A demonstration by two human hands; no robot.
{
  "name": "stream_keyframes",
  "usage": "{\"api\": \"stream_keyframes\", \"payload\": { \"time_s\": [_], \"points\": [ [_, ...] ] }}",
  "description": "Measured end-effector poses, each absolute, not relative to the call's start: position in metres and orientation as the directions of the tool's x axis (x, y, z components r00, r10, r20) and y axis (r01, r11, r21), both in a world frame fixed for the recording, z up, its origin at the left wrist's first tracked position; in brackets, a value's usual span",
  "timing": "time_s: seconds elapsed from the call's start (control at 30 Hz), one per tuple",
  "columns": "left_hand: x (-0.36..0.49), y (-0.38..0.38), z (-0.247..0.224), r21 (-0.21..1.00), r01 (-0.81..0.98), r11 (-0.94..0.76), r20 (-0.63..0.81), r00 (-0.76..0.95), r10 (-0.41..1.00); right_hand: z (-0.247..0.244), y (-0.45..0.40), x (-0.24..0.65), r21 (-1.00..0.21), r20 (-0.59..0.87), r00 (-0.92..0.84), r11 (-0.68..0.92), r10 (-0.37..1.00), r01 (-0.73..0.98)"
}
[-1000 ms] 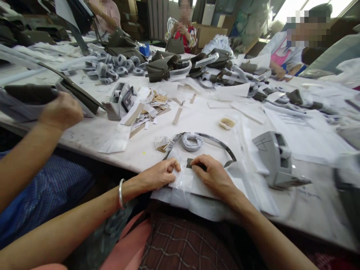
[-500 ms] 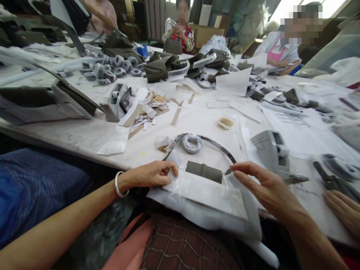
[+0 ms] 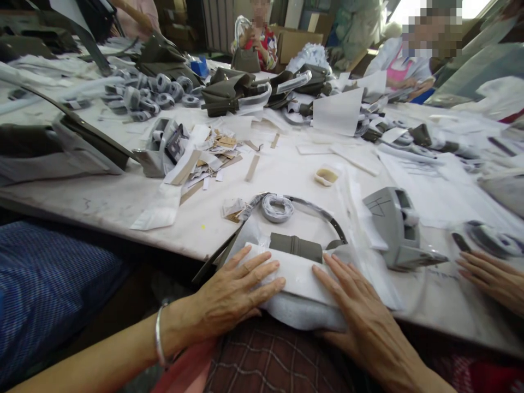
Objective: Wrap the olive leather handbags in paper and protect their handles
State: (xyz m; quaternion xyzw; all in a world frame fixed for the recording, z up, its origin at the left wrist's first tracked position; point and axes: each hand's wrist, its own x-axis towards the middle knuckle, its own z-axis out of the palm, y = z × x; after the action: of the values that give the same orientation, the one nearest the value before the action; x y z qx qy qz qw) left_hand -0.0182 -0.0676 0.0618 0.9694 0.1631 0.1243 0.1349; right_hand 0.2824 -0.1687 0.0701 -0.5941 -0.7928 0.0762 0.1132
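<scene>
A dark olive bag [image 3: 295, 246] lies at the table's near edge, largely covered by white wrapping [image 3: 301, 278]. My left hand [image 3: 233, 289] rests with spread fingers on the wrapping's left part. On its right part lies my right hand [image 3: 356, 305], fingers also stretched out, the thumb low near the front edge. Behind the bag a dark strap [image 3: 323, 210] arches over the table, partly wrapped. A wrapped grey coil [image 3: 277, 208] sits inside the arch. Small tags [image 3: 234, 209] lie left of the coil.
Grey tape dispensers [image 3: 395, 224] stand at right and left. A co-worker's hand [image 3: 491, 275] is at the right edge. Tags and strips [image 3: 216, 153], a small dish [image 3: 326, 175], wrapped coils [image 3: 141, 95] and olive bags [image 3: 229, 93] lie farther back. Several people sit around.
Both my hands have come down flat onto the white wrapping, my left fingers opening from a pinch. The wrapping's front part is now folded in closer to the bag.
</scene>
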Motion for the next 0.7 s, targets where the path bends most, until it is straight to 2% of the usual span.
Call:
{"api": "stream_keyframes", "payload": {
  "time_s": [0.1, 0.2, 0.3, 0.4, 0.57, 0.63, 0.7],
  "points": [
    [-0.005, -0.054, 0.059, 0.35, 0.391, -0.851, 0.197, 0.858, 0.475, 0.074, -0.145, 0.293, -0.317, 0.054, -0.199, 0.206, 0.978, 0.926],
    [0.003, -0.042, 0.064, 0.335, 0.492, -0.804, 0.179, 0.804, 0.567, 0.091, -0.123, 0.308, -0.459, -0.008, -0.123, 0.105, 0.992, 0.882],
    [0.013, -0.041, 0.073, 0.275, 0.52, -0.809, 0.192, 0.794, 0.576, 0.099, -0.11, 0.327, -0.589, -0.008, 0.147, -0.123, 0.989, 0.799],
    [0.032, -0.047, 0.085, 0.245, 0.455, -0.856, 0.228, 0.831, 0.507, 0.095, -0.101, 0.344, -0.667, -0.027, 0.397, -0.313, 0.917, 0.677],
    [0.089, -0.044, 0.091, 0.261, 0.339, -0.904, 0.27, 0.874, 0.405, 0.086, -0.085, 0.344, -0.743, -0.191, 0.384, -0.388, 0.904, 0.545],
    [0.11, -0.037, 0.086, 0.294, 0.318, -0.901, 0.264, 0.88, 0.396, 0.086, -0.078, 0.339, -0.716, -0.183, 0.37, -0.381, 0.911, 0.585],
    [0.124, -0.029, 0.082, 0.337, 0.296, -0.894, 0.24, 0.891, 0.385, 0.084, -0.072, 0.335, -0.629, -0.136, 0.378, -0.375, 0.916, 0.682]
  ]
}}
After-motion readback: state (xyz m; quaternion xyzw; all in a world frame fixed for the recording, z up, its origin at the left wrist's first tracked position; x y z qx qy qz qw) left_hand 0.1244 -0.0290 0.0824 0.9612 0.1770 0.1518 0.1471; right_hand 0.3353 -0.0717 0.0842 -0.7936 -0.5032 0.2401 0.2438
